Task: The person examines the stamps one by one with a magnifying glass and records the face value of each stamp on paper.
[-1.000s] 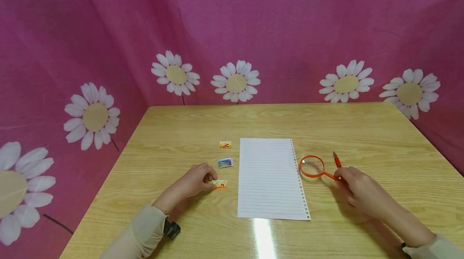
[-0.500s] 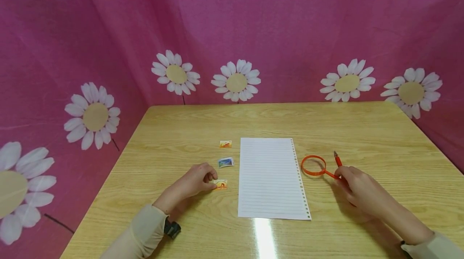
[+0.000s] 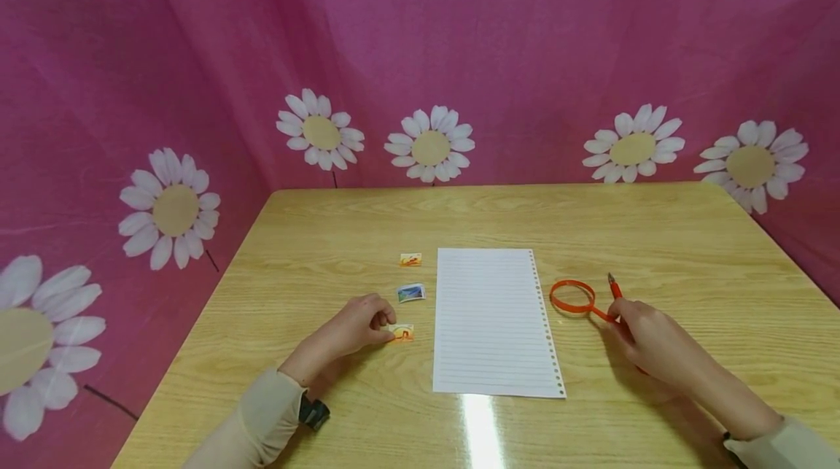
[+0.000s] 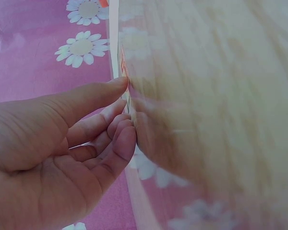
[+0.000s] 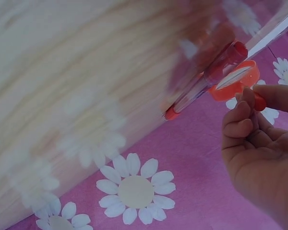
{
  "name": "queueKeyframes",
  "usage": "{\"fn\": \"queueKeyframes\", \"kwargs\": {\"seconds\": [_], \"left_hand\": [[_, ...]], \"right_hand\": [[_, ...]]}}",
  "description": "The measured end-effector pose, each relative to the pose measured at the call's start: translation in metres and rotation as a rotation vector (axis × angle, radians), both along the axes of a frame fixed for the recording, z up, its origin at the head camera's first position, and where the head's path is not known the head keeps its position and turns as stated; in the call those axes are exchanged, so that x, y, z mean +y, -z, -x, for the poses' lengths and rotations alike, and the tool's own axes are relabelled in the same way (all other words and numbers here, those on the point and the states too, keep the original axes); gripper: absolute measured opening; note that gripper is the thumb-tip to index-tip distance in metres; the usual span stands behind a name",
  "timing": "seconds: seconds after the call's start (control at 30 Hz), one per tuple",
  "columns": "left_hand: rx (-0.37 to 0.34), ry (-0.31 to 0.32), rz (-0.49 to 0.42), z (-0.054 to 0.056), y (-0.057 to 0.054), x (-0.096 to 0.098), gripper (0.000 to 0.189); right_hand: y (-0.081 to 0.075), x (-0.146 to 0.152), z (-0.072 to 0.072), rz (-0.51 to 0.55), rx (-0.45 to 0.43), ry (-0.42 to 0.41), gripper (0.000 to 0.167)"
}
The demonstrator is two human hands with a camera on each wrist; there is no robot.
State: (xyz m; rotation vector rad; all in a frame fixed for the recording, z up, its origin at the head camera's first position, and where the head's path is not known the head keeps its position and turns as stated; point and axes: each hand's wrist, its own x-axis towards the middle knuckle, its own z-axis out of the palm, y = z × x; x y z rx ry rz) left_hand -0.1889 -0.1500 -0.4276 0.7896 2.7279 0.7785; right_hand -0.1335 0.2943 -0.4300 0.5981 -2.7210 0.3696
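Note:
My left hand (image 3: 357,327) is at the left edge of a small orange-and-yellow stamp (image 3: 403,334), thumb and fingertips pinching it at the tabletop; the left wrist view shows the stamp (image 4: 124,64) edge-on. Above it lie a blue-green landscape stamp (image 3: 411,294) and another yellow-orange stamp (image 3: 410,260). My right hand (image 3: 659,341) pinches the handle of a red magnifying glass (image 3: 593,303), its ring tilted and off the table in the right wrist view. A red pen (image 3: 615,287) lies on the table beside that hand, its lower part mostly hidden in the head view.
A lined sheet of paper (image 3: 495,323) with punched holes down its right side lies between the hands. The wooden table (image 3: 341,225) meets a pink flowered curtain (image 3: 512,53) at its back and left. Light glares on the table in front of the sheet.
The magnifying glass's ring has tilted, looking flatter in the head view. The left hand stays at the stamp. The whole head view has shifted slightly.

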Motion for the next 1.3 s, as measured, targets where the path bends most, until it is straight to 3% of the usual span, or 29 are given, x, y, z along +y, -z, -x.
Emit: {"fn": "queueKeyframes", "kwargs": {"seconds": [0.27,0.7,1.03,1.3], "left_hand": [[0.003,-0.004,0.005,0.0,-0.003,0.001,0.016],[0.005,0.011,0.003,0.0,-0.002,0.001,0.017],[-0.009,-0.001,0.006,-0.001,-0.002,0.001,0.017],[-0.009,-0.006,0.006,0.0,-0.001,0.001,0.017]], "right_hand": [[-0.001,-0.004,0.001,0.006,-0.008,0.017,0.02],[-0.006,-0.013,0.0,0.026,-0.18,0.098,0.014],[-0.003,-0.016,0.001,-0.014,-0.221,0.086,0.028],[-0.002,-0.02,0.001,-0.04,-0.247,0.086,0.029]]}}
